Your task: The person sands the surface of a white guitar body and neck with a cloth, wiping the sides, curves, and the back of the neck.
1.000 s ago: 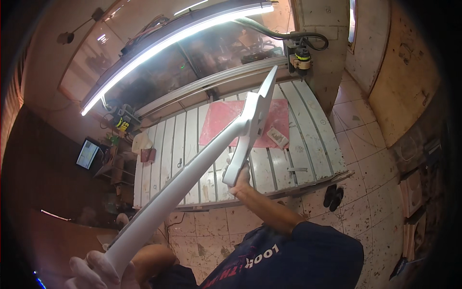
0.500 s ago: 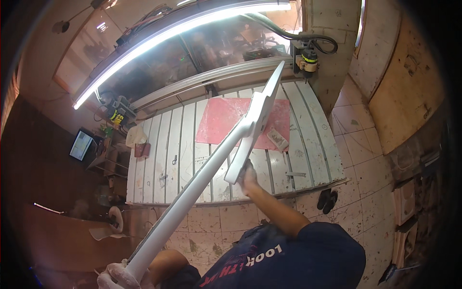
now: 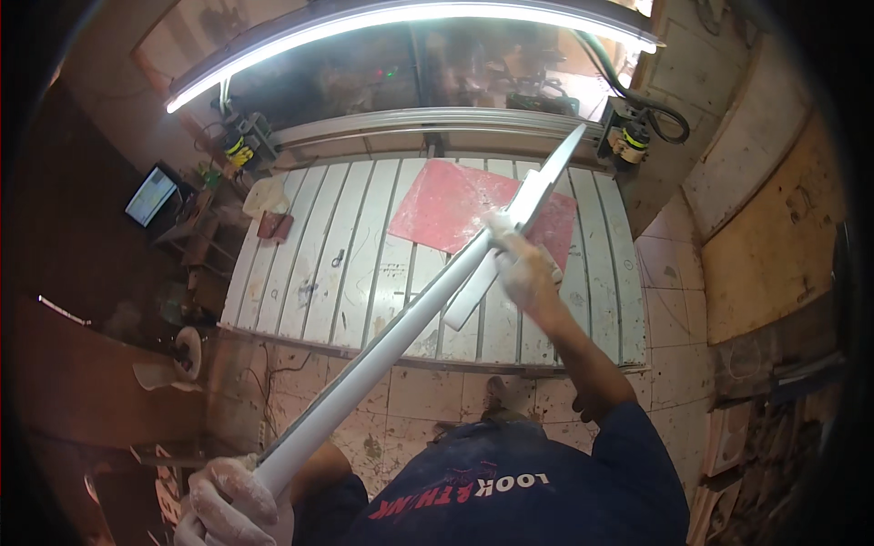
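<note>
A long white piece (image 3: 382, 355), with a rounded shaft, a short side arm and a pointed far end, runs diagonally above the bench. My left hand (image 3: 232, 500), pale as if dusted or gloved, has its fingers wrapped round the near end at the lower left. My right hand (image 3: 523, 268) grips the piece around the joint below the pointed end. Behind it lies a pink sheet (image 3: 437, 205) on the slatted white machine bed (image 3: 309, 264); a small block on that sheet is mostly hidden.
A rail with machine heads (image 3: 628, 141) runs behind the bed under a long tube light (image 3: 410, 14). A monitor (image 3: 152, 194) and white fan (image 3: 187, 355) stand at the left. Wooden boards (image 3: 769, 264) line the right. A dark red object (image 3: 273, 227) lies at the bed's left.
My right hand has moved up from the short arm to the joint. My left hand has shifted slightly right, and the pointed end has swung toward the right.
</note>
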### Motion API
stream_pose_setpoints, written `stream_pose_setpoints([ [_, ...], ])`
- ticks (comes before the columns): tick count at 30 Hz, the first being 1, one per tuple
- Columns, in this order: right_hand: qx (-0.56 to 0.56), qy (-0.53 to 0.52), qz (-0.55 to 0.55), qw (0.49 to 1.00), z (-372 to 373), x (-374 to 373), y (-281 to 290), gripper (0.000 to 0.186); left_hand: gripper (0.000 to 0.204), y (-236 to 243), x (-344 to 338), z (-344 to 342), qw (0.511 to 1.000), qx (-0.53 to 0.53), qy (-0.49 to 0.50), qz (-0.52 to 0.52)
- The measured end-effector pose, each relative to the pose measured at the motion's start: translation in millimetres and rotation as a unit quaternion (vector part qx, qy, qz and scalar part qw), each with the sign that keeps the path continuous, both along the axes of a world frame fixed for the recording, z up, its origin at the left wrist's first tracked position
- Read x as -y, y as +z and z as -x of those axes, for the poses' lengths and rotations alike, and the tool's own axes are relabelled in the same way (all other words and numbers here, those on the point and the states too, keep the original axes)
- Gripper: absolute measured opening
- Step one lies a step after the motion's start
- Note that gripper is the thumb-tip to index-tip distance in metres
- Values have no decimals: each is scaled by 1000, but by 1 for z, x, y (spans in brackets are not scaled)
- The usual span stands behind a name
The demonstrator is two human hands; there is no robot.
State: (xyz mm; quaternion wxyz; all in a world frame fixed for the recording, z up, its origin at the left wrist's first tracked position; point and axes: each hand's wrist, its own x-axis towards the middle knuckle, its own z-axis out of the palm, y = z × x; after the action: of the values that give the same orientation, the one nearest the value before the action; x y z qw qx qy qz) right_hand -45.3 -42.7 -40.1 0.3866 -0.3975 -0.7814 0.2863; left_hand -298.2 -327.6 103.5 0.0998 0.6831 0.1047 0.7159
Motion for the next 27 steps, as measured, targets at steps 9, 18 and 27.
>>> stream_pose_setpoints([
  [9, -91, 37, -113, 989, 34, 62, 31, 53, 25, -10, -23, 1, 992, 77, -19, -102],
  [18, -51, 80, -172, 981, 61, 91, 45, 41, 36, -2, -10, 9, 999, 16, -27, -43],
  [27, -42, 152, -145, 977, 57, 134, 68, 52, 25, -1, 3, 1, 998, 31, -15, -57],
])
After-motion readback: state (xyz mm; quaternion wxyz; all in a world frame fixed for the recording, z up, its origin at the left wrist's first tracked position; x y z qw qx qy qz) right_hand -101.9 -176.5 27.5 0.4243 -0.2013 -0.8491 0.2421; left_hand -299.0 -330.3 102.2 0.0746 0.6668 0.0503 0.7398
